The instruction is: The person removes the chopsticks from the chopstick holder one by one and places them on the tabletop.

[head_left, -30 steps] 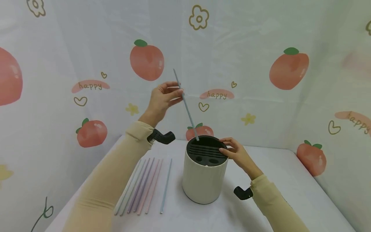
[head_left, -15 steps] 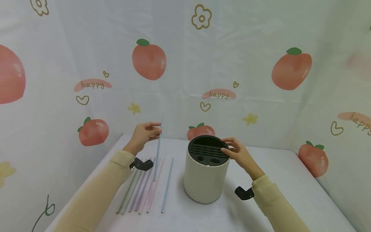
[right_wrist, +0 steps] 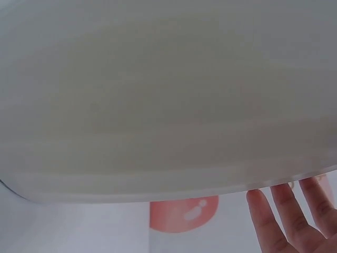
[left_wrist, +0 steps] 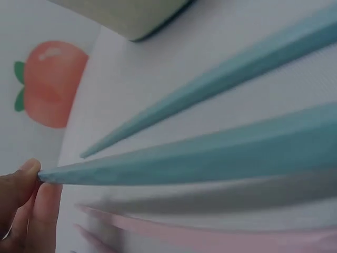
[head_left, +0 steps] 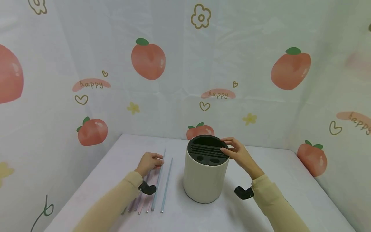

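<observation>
My left hand (head_left: 149, 164) pinches the thin far end of a blue chopstick (left_wrist: 200, 158), beside the loose chopsticks at the left of the table. Its shadow falls below it in the left wrist view; whether its near end touches the cloth, I cannot tell. Another blue chopstick (head_left: 166, 185) lies just to its right, and pink chopsticks (head_left: 142, 201) lie to its left. My right hand (head_left: 239, 154) rests at the right rim of a cream utensil holder (head_left: 204, 183) with a black slotted insert (head_left: 207, 151). In the right wrist view its fingers reach straight along the holder's edge.
Purple chopsticks (head_left: 135, 206) lie farther left, partly hidden by the left arm. A white cloth covers the table (head_left: 261, 206), and a fruit-printed curtain (head_left: 174, 106) hangs behind it. Black wrist cameras (head_left: 244, 192) stick out beneath both wrists.
My left hand has carried the blue chopstick from above the holder leftward and down to the row of chopsticks on the table. The right hand stays at the holder's rim.
</observation>
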Tool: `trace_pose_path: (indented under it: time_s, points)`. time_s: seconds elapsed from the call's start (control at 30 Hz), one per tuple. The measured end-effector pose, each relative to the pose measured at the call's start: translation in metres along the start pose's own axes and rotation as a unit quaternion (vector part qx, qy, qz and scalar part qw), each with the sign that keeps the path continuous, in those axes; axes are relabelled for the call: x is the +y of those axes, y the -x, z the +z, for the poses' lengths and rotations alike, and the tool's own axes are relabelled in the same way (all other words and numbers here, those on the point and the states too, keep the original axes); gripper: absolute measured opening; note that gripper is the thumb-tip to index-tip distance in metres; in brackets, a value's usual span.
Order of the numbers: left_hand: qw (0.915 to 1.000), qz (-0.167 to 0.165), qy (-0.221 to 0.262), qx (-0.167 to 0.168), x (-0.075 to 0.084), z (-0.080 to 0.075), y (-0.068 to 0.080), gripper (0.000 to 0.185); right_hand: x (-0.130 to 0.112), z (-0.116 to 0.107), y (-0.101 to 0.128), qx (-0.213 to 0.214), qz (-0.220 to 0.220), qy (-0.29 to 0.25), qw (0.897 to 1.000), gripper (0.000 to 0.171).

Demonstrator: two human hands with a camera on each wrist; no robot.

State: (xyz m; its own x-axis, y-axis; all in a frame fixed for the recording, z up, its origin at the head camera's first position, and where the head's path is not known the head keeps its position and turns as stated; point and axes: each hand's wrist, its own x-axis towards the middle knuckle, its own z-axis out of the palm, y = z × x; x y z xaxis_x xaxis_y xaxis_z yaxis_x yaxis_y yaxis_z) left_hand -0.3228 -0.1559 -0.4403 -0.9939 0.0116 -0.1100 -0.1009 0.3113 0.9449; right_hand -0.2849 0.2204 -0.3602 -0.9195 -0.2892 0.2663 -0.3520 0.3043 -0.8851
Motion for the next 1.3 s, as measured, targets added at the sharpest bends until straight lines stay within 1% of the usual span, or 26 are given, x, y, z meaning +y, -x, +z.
trace_pose_path:
  time_s: [0.1,0.27,0.4,0.43,0.63,0.67,0.9,1.07,1.3]
  points:
    - [0.9995,-0.001,-0.031,0.009,-0.007,0.005,-0.001,0.03,-0.001,0.0,0.0,0.001,0.0,0.004,1.0,0.041]
    - [0.9988,-0.006,-0.047,0.016,-0.016,0.012,-0.004,0.027,-0.001,-0.001,0.001,-0.001,-0.002,0.003,1.0,0.041]
    - [0.9981,-0.005,-0.059,0.021,-0.019,0.018,-0.005,0.025,0.0,-0.001,0.001,0.0,-0.002,0.004,1.0,0.041]
    - [0.9976,0.0,-0.065,0.02,-0.02,0.019,-0.005,0.025,0.0,-0.002,0.001,0.0,-0.001,0.004,1.0,0.041]
    - [0.9956,0.004,-0.09,0.027,-0.017,0.024,-0.001,0.022,-0.001,-0.001,0.002,0.0,0.002,0.004,1.0,0.041]
    - [0.9953,0.001,-0.092,0.029,-0.016,0.024,0.0,0.022,-0.001,-0.001,0.002,0.0,0.003,0.004,1.0,0.041]
    - [0.9936,0.004,-0.109,0.028,-0.012,0.023,0.002,0.02,-0.004,0.0,0.001,-0.002,0.001,0.005,1.0,0.041]
    - [0.9931,-0.002,-0.115,0.024,-0.012,0.023,0.003,0.019,-0.002,0.0,0.001,-0.004,-0.001,0.006,1.0,0.041]
    - [0.9941,-0.005,-0.105,0.024,-0.01,0.021,0.004,0.018,-0.003,0.0,0.0,-0.006,0.0,0.01,1.0,0.041]
